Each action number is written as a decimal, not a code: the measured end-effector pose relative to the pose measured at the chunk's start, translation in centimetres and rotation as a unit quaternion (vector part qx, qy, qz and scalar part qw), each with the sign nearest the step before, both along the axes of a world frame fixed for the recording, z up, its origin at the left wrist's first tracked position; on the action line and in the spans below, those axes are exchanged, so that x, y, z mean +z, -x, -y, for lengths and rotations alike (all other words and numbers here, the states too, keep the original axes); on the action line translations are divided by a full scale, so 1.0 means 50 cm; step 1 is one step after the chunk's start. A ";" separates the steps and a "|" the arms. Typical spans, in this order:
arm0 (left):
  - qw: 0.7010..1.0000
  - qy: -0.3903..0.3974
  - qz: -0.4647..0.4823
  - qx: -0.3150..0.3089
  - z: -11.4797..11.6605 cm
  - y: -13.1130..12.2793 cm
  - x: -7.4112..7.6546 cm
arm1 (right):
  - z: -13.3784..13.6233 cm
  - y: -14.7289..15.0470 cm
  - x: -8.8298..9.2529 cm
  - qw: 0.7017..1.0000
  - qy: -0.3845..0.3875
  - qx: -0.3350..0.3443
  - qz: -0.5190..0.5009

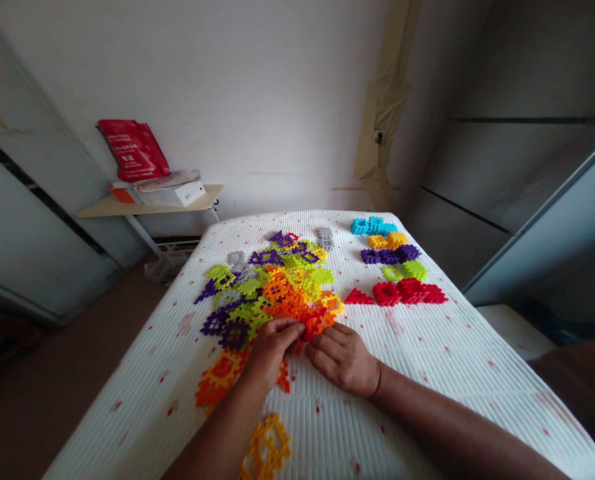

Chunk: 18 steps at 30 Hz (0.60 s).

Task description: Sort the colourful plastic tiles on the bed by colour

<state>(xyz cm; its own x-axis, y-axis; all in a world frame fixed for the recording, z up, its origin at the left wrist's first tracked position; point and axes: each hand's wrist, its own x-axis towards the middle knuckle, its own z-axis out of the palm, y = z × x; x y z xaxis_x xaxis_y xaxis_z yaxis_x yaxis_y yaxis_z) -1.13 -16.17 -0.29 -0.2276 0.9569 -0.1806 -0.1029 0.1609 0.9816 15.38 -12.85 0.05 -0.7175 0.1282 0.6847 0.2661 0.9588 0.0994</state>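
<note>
My left hand (276, 343) and my right hand (341, 357) meet at the near edge of a loose pile of plastic pieces, fingers bent and pinched around a red piece (308, 329). The fingers partly cover it. Orange pieces (290, 300) lie just beyond the hands, with green pieces (250, 310) and purple pieces (235, 333) to the left. Beneath and beside my left forearm are orange and yellow pieces (220, 373). A yellow piece (273, 443) rests nearer to me.
On the white quilted surface (377, 413), right side, stand rows of red (407, 292), green (413, 270), purple (390, 256), yellow (387, 241) and blue pieces (372, 226). A side table (152, 208) at the left holds a red bag (132, 152) and a white box (177, 193).
</note>
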 end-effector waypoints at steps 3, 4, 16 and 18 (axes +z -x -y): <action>1.000 0.001 -0.019 0.017 0.000 0.003 0.008 | 0.000 -0.007 0.002 0.998 0.048 0.029 0.011; 1.000 0.005 -0.027 0.015 0.000 0.004 0.012 | -0.002 -0.010 0.005 0.997 0.067 0.033 0.001; 0.984 0.030 -0.149 -0.093 -0.003 0.004 0.020 | -0.050 -0.032 0.056 0.988 0.104 0.005 0.110; 0.984 0.034 -0.148 -0.093 -0.003 -0.001 0.016 | -0.040 -0.032 0.053 0.986 0.094 -0.005 0.134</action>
<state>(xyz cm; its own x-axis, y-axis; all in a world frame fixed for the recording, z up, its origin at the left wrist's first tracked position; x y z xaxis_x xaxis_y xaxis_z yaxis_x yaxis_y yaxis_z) -1.09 -16.02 0.53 -0.1019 0.9747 -0.1989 0.2228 0.2172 0.9504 16.97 -10.84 2.69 -0.8678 0.2428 0.4336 0.2637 0.9645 -0.0124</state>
